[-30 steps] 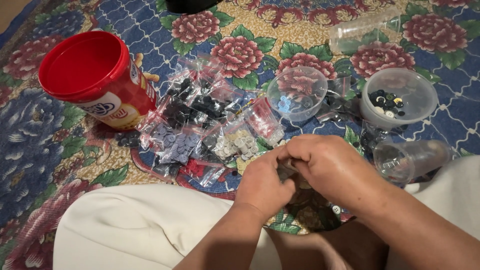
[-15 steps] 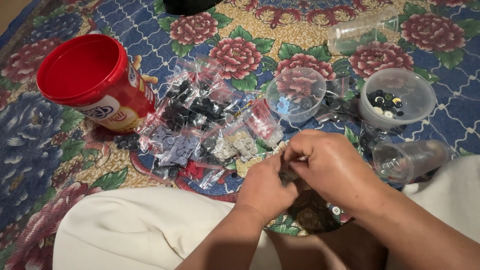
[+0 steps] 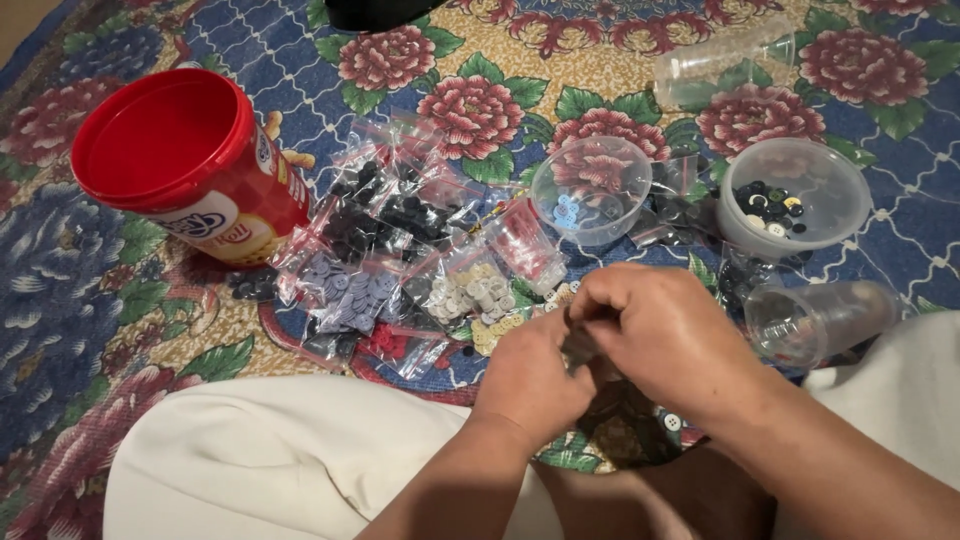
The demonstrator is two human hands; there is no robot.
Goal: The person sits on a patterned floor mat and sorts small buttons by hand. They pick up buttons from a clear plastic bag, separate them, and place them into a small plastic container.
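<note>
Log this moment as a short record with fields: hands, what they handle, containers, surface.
left hand: left hand pressed against the right, fingers curled
right hand: right hand closed over a small item; item hidden
nearest things: pile of small clear bags of buttons
containers: red tub, on its side; two clear bowls, the right one holding dark buttons; clear cup lying on its side
surface: floral rug

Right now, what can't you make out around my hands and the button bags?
Head view only:
- What the left hand and right hand pinch: hidden by the fingers.
- Lying clear cup: contents blurred.
- Dark object at the top edge: cut off.
- Buttons in the clear bowl: too small to count.
</note>
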